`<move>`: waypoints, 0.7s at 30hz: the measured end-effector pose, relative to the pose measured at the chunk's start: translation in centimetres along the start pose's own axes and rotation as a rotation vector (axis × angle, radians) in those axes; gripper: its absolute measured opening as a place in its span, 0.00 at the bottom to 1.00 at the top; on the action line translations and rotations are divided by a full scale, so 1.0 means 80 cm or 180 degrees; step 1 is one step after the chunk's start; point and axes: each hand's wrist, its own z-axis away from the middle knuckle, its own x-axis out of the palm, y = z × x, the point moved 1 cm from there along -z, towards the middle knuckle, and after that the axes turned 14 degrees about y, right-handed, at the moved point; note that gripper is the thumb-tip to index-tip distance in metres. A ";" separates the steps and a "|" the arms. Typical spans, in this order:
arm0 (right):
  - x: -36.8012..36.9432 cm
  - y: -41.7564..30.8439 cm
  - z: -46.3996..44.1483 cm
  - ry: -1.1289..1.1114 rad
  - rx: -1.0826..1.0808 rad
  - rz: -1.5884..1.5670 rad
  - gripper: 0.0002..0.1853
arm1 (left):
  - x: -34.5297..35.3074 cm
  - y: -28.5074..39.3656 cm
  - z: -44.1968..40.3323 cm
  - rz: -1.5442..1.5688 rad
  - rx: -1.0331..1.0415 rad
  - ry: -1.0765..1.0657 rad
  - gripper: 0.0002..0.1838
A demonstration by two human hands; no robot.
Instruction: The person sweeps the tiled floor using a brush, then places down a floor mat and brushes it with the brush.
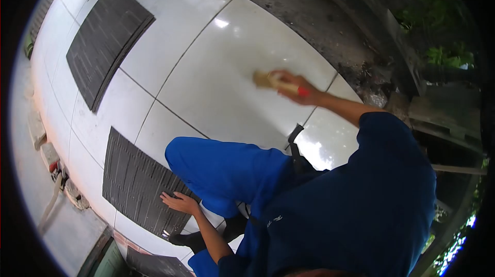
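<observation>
My right hand (293,87) is closed around the handle of a paintbrush (267,79), blurred by motion, with a red patch near the handle's end. The bristles point left, over a large glossy white floor tile (206,71); whether they touch it I cannot tell. My left hand (180,203) lies flat with fingers spread on a dark grey panel (139,184) with a ribbed, stone-like surface. That panel lies on the tiles beside my bent knee. Farther off lies a stack of similar dark panels (107,45).
Dark soil (289,4) borders the tiles at the top, with a dark beam (356,14) beyond. Another dark panel (157,264) lies at the bottom edge. Bricks and rubble (51,156) sit along the left side. A black strap (295,140) stands up by my hip.
</observation>
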 end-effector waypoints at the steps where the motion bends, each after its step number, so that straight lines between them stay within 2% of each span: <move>1: 0.033 -0.015 0.038 -0.0562 -0.0037 -0.0098 0.31 | 0.000 -0.004 0.001 -0.0089 -0.0030 -0.0008 0.31; 2: 0.055 -0.028 0.072 -0.1124 0.0148 -0.0131 0.30 | -0.001 -0.007 0.000 -0.0024 0.0031 -0.0002 0.32; 5: 0.061 0.008 0.110 -0.1474 0.0000 0.0143 0.33 | -0.014 -0.011 -0.002 0.0244 0.0194 -0.0138 0.32; 6: 0.037 0.034 0.101 -0.1309 0.0236 -0.0342 0.35 | -0.017 -0.011 -0.003 0.0303 0.0233 -0.0134 0.32; 8: -0.032 0.093 0.064 0.0041 0.0169 0.0692 0.33 | -0.021 -0.013 -0.003 0.0448 0.0334 -0.0149 0.32; 9: -0.083 0.135 0.042 0.0705 0.0541 0.1012 0.30 | -0.021 -0.014 -0.001 0.0390 0.0340 -0.0106 0.32; 10: -0.134 0.130 0.022 0.1531 0.1242 0.1741 0.26 | -0.018 -0.014 0.000 0.0340 0.0340 -0.0052 0.32; 11: -0.181 0.183 0.019 0.2231 0.0640 0.2578 0.24 | -0.013 -0.011 0.002 0.0304 0.0319 0.0017 0.32; 14: -0.190 0.099 0.022 0.1696 -0.0523 0.1605 0.25 | -0.009 -0.008 0.004 0.0205 0.0141 0.0018 0.32; 16: -0.122 0.043 0.050 0.0930 -0.0238 0.1052 0.24 | -0.012 -0.016 0.006 0.0215 0.0242 0.0065 0.32; 17: -0.092 0.029 0.067 0.0073 0.0277 0.1154 0.26 | -0.008 -0.014 0.006 0.0251 0.0306 0.0101 0.32; 18: -0.057 0.029 0.093 -0.0362 -0.0028 0.0713 0.27 | -0.006 -0.010 0.009 0.0299 0.0291 0.0060 0.32; 19: -0.041 -0.009 0.103 -0.1242 0.0494 0.0422 0.27 | -0.008 -0.010 0.007 0.0329 0.0292 0.0042 0.32; 20: -0.027 -0.006 0.122 -0.1365 -0.0131 0.0807 0.28 | -0.013 -0.012 0.004 0.0352 0.0300 0.0035 0.31; 21: -0.031 0.005 0.136 -0.1425 -0.0140 0.0913 0.29 | -0.015 -0.019 0.000 0.0400 0.0388 -0.0035 0.31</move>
